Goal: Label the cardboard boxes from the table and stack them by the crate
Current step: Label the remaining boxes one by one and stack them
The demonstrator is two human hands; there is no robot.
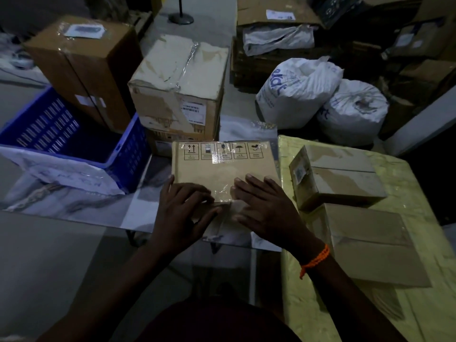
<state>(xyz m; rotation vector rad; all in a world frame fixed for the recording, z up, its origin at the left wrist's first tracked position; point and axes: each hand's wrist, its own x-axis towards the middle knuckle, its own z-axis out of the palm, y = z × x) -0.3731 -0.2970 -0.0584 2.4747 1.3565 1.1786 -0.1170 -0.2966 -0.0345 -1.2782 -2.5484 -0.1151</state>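
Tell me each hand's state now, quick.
Left hand: open, fingers pressing on the flat cardboard box.
Right hand: open, palm flat on the same box.

Matt cardboard box (223,169) (glossy tape strips); blue plastic crate (61,129).

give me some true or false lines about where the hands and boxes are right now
1. The left hand and the right hand both lie on the flat box with handling symbols. True.
2. The blue crate stands to the right of that box. False: it stands to its left.
3. Two smaller boxes lie on the yellow-covered table. True.
4. The right wrist bears a green band. False: the band is orange.
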